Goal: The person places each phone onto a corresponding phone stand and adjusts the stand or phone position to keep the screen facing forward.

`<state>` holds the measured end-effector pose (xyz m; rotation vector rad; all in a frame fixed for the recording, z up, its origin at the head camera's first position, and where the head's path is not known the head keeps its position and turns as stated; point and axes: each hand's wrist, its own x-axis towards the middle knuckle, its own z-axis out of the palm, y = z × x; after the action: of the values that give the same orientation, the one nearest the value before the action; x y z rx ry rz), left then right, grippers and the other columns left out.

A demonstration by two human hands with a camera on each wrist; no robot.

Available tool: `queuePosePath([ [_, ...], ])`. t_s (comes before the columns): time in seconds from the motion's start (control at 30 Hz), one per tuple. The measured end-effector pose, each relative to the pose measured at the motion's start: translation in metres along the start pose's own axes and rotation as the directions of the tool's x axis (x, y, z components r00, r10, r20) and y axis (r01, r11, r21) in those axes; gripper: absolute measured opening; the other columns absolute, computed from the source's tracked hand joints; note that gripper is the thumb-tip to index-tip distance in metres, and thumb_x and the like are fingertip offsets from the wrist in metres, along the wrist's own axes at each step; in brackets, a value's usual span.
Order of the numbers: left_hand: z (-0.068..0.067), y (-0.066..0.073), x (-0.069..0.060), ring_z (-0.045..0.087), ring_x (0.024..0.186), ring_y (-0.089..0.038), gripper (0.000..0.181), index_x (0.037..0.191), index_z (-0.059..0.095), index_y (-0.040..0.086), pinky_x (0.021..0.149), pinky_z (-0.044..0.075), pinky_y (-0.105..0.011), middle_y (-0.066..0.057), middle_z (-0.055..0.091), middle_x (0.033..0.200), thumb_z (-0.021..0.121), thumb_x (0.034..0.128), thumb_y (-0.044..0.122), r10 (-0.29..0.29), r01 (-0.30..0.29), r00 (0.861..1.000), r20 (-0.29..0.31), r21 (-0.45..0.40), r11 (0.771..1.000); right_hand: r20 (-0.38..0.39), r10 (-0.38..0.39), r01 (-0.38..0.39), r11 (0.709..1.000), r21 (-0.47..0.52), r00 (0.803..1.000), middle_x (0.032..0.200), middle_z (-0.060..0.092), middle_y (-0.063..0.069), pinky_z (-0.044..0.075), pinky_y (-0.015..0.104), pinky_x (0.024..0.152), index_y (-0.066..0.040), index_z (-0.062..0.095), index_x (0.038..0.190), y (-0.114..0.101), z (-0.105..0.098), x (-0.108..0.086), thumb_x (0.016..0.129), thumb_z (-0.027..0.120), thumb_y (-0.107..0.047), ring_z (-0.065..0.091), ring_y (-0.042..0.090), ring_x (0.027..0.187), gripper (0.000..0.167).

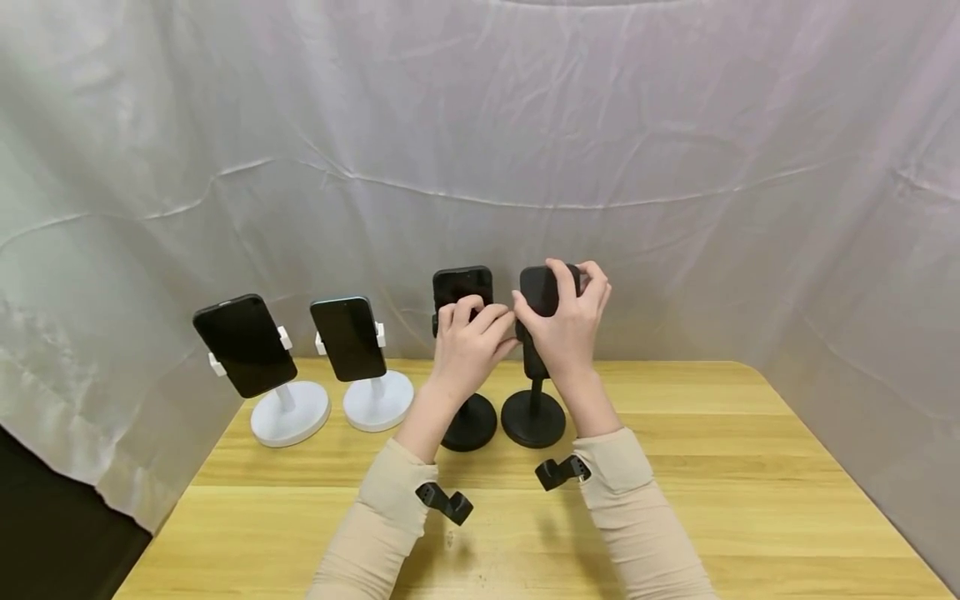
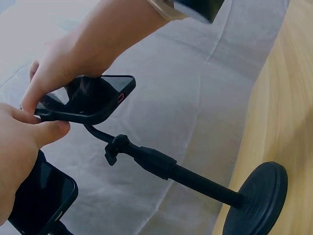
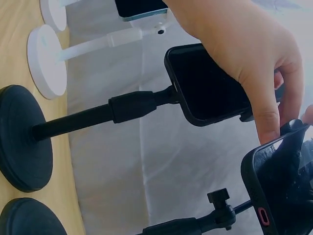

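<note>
My right hand (image 1: pixel 572 323) grips a black-cased smartphone (image 1: pixel 537 287) at the head of the rightmost black phone stand (image 1: pixel 533 419), thumb on its left side and fingers over its top and right. Beside it, my left hand (image 1: pixel 467 340) pinches the side clamp (image 3: pixel 292 126) of the same stand at the phone's left edge. In the left wrist view that phone (image 2: pixel 110 93) leans back on a thin bent neck, and a red side button shows. Behind my left hand another black phone (image 3: pixel 200 83) sits in the neighbouring black stand (image 3: pixel 134 106). The fingers partly hide the rightmost holder.
To the left, two white stands (image 1: pixel 289 414) hold dark phones, a larger one (image 1: pixel 246 346) and a smaller one (image 1: pixel 348 337). All the stands are on a wooden table (image 1: pixel 712 483) near its back edge. A grey curtain (image 1: pixel 480 125) hangs behind.
</note>
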<state>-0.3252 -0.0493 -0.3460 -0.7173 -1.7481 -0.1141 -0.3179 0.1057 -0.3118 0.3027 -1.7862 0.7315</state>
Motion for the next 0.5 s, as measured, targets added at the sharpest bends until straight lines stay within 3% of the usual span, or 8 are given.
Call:
queuePosePath([
  [0.13,-0.0018,0.0007,-0.0006,0.05,0.101,-0.02,0.032,0.106,0.075,0.023,0.082,0.035,-0.039,0.007,0.069,0.105,0.072,0.0834,0.046,-0.037,0.037,0.999,-0.022,-0.018,0.999,-0.009,0.014,-0.014,1.0,0.01,1.0,0.119,0.04,0.027,0.037,0.053,0.089,-0.008,0.061,0.117,0.0026,-0.0007,0.0015,0.077,0.081,-0.03,0.037,0.04,0.104,0.05],
  [0.5,0.0006,0.0062,-0.0028,0.05,0.102,-0.02,0.026,0.107,0.075,0.023,0.082,0.035,-0.038,0.006,0.067,0.105,0.072,0.086,0.038,-0.038,0.036,0.998,-0.047,-0.028,0.999,-0.003,0.053,-0.053,0.998,0.029,0.999,0.12,0.039,0.025,0.038,0.052,0.09,-0.009,0.062,0.118,0.0028,-0.0018,0.0038,0.076,0.081,-0.031,0.037,0.039,0.106,0.05],
])
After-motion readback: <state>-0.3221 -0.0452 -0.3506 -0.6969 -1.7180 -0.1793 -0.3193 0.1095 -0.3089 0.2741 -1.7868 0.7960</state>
